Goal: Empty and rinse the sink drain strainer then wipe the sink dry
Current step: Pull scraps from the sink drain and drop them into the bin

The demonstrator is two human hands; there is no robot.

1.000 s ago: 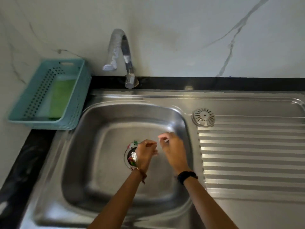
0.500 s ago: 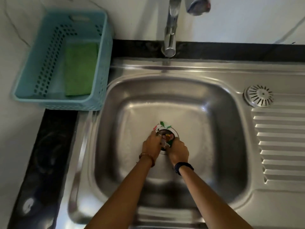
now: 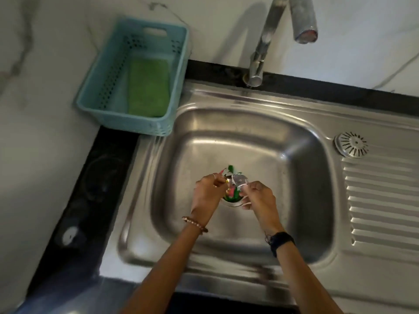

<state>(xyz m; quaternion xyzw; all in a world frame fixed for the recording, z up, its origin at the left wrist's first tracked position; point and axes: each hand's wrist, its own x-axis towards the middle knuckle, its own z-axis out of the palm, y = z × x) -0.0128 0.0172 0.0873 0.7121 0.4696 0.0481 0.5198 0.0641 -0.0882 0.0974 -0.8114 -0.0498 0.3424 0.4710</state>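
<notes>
The steel sink basin [image 3: 283,189] has its drain strainer [image 3: 233,201] at the bottom centre, filled with colourful scraps [image 3: 232,191] of green, red and foil. My left hand [image 3: 207,193] is closed on the strainer's left side, pinching scraps. My right hand [image 3: 258,197] grips its right rim, with a bit of foil between the fingers. Both hands cover most of the strainer. A second round strainer [image 3: 351,145] lies on the drainboard at the right.
A teal plastic basket [image 3: 108,114] with a green sponge [image 3: 148,87] stands on the counter at the back left. The chrome tap [image 3: 260,53] arches over the basin's far edge. The ribbed drainboard [image 3: 383,207] extends right. Black counter edge runs along the left.
The view has shifted closer over the basin. Both hands stayed at the drain and have spread slightly apart, with scraps and foil now lifted between the fingers.
</notes>
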